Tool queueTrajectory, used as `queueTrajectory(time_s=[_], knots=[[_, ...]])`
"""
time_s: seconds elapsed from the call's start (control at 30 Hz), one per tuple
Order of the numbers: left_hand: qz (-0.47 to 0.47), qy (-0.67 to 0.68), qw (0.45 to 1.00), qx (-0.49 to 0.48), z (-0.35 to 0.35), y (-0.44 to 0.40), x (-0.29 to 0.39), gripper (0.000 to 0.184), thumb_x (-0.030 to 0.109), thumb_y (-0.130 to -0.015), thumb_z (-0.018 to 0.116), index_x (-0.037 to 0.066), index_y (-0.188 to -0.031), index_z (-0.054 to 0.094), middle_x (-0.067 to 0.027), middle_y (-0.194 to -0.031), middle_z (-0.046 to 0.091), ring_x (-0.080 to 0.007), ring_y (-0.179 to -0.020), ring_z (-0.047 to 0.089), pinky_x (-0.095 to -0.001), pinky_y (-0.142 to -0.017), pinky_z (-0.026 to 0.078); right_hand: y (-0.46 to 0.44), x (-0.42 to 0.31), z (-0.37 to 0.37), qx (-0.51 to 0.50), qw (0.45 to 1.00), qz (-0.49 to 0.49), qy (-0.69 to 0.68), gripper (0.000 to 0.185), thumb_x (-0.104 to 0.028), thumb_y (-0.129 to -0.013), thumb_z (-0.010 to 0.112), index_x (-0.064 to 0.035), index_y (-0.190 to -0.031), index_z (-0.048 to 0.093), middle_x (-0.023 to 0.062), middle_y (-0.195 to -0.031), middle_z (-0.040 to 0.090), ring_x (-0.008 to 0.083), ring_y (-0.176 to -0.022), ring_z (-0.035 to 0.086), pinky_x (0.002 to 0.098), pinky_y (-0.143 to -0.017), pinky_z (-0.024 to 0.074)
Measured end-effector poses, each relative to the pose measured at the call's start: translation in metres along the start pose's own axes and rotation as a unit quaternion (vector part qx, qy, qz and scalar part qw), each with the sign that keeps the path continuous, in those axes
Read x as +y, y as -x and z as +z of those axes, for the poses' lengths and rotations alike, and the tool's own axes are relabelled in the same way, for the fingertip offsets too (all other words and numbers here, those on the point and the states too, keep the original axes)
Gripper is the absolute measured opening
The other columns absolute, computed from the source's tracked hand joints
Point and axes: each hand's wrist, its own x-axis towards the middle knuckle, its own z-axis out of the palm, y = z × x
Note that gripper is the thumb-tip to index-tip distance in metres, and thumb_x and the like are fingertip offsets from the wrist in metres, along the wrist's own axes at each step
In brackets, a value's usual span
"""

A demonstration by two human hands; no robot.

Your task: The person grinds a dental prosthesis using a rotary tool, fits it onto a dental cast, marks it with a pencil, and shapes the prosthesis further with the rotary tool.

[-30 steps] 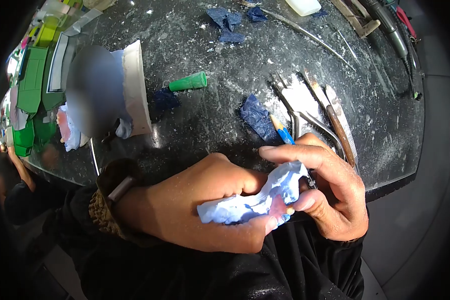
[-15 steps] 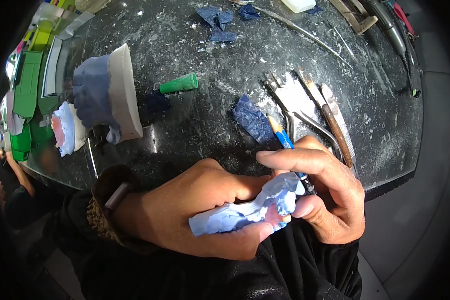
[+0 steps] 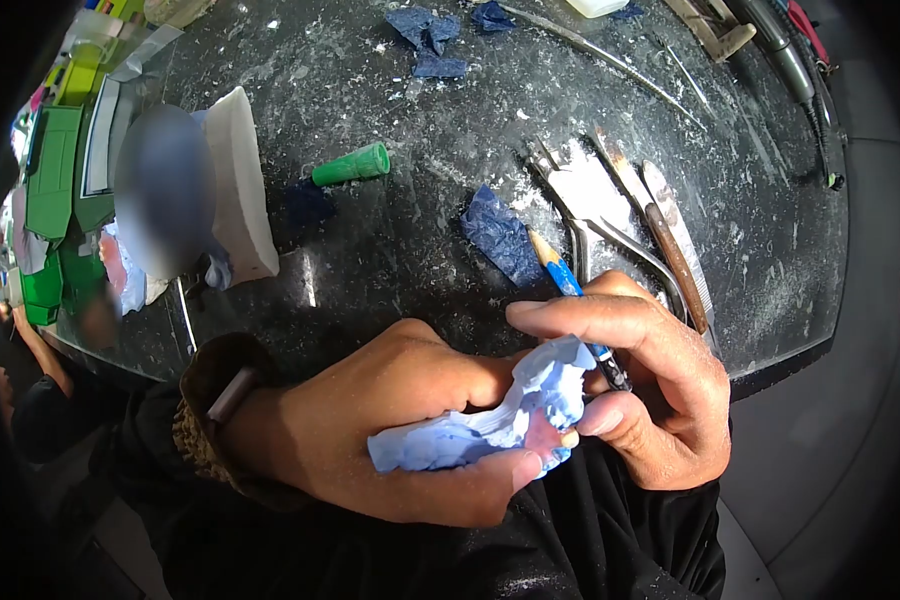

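A blue plaster dental model (image 3: 435, 443) with a pink gum area and a pale tooth at its right end is held over my lap. My left hand (image 3: 400, 400) is wrapped around it, thumb along the near side. On its right, my right hand (image 3: 670, 390) curls with a blue pencil (image 3: 562, 275) between its fingers, the sharpened tip pointing away from me. The right thumb is at the toothed end of the model; whether it touches is hard to tell. Beyond the pencil tip lies a crumpled dark blue sheet (image 3: 502, 235).
Tweezers-like metal tools (image 3: 630, 240) and a brown-handled knife (image 3: 675, 265) lie over white powder on the right. A larger blue and white model (image 3: 242, 190) stands left, partly blurred. A green tube (image 3: 352, 165) lies mid-table. A handpiece (image 3: 775, 55) rests far right.
The model has shifted slightly left and tilted a little in my left hand, showing more of the pale tooth. The pencil stays in my right hand. The view has moved slightly.
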Motion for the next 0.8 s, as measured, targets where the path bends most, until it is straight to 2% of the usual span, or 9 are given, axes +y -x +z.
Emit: queueTrajectory(time_s=[0.17, 0.47, 0.63, 0.8], knots=[[0.017, 0.024, 1.0, -0.002, 0.0, 0.001, -0.003, 0.019, 0.013, -0.078, 0.064, -0.004, -0.079, 0.057, -0.0131, -0.071, 0.064, -0.0199, -0.059, 0.063, -0.0294, -0.052, 0.049, 0.0, 0.0, 0.001, 0.006, 1.0, -0.001, 0.003, 0.064, -0.047, -0.081, 0.063, 0.0108, -0.107, 0.059, 0.0139, -0.086, 0.061, 0.0139, -0.073, 0.052, 0.0244, -0.062, 0.0369], [-0.009, 0.082, 0.997, -0.006, 0.0, 0.002, -0.002, 0.016, 0.012, -0.08, 0.061, -0.003, -0.077, 0.058, -0.0148, -0.071, 0.064, -0.0214, -0.06, 0.062, -0.0314, -0.055, 0.049, 0.0, 0.0, 0.001, 0.004, 1.0, 0.001, 0.009, 0.065, -0.048, -0.081, 0.063, 0.0104, -0.108, 0.059, 0.0092, -0.083, 0.057, 0.0105, -0.069, 0.047, 0.0226, -0.057, 0.0325], [0.033, 0.123, 0.991, 0.031, 0.008, 0.008, -0.015, 0.014, 0.011, -0.085, 0.064, -0.001, -0.091, 0.062, -0.0043, -0.058, 0.057, -0.0075, -0.048, 0.052, -0.0246, -0.044, 0.036, 0.001, 0.002, 0.0, -0.003, 1.0, -0.001, 0.008, 0.066, -0.048, -0.081, 0.063, 0.0099, -0.112, 0.057, 0.0082, -0.083, 0.055, 0.0104, -0.07, 0.046, 0.023, -0.059, 0.0324], [0.043, 0.136, 0.988, 0.058, 0.012, 0.014, -0.026, 0.013, 0.01, -0.085, 0.065, -0.002, -0.09, 0.062, -0.0036, -0.059, 0.057, -0.0062, -0.049, 0.051, -0.0239, -0.046, 0.035, 0.0, 0.001, -0.001, -0.011, 1.0, 0.005, 0.015, 0.066, -0.047, -0.082, 0.062, 0.01, -0.114, 0.056, 0.0092, -0.085, 0.055, 0.0114, -0.072, 0.046, 0.0245, -0.062, 0.0333]])
